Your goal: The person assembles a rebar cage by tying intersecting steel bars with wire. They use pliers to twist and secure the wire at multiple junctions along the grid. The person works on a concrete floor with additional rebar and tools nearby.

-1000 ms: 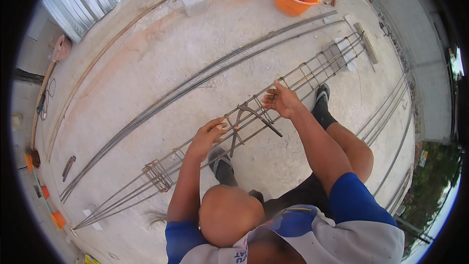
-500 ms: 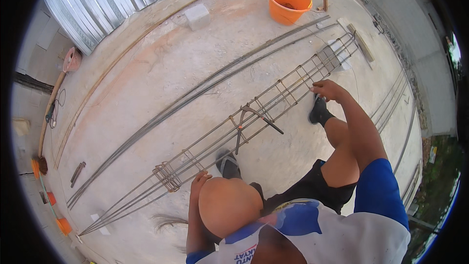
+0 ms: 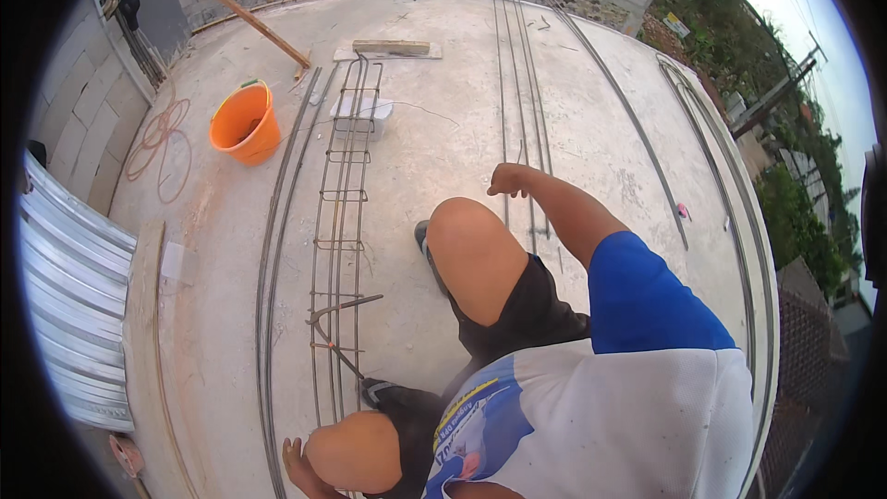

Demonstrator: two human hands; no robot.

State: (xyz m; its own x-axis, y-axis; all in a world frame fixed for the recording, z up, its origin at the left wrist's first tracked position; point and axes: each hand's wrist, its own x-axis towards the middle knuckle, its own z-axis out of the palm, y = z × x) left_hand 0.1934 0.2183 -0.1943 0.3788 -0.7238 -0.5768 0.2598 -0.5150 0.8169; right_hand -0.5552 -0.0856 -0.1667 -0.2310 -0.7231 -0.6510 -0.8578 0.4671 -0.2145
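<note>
A long rebar cage point(image 3: 338, 194) of thin steel bars with square stirrups lies on the concrete to my left. Across its near part rest pincers point(image 3: 349, 306) with dark handles spread apart. My left hand point(image 3: 300, 468) is beside my left knee, close to the cage's near end, fingers apart and nothing visible in them. Held out past my right knee, my right hand point(image 3: 508, 180) hangs loosely curled, thumb apart from the fingers. Nothing shows in it. Below and beyond it lie several loose steel bars point(image 3: 528, 83).
A white block-like container point(image 3: 377, 120) sits under the cage's far end, before a wooden plank point(image 3: 392, 47). Further left are long bars point(image 3: 274, 249), an orange bucket point(image 3: 246, 125), a slanting wooden pole point(image 3: 236, 9) and corrugated metal sheets point(image 3: 74, 296). More bars point(image 3: 730, 222) line the right edge.
My view has swung right, bringing the loose bars and right edge into sight. My right hand has moved off the cage's side, and my left hand sits lower by the knee. The pincers remain on the cage.
</note>
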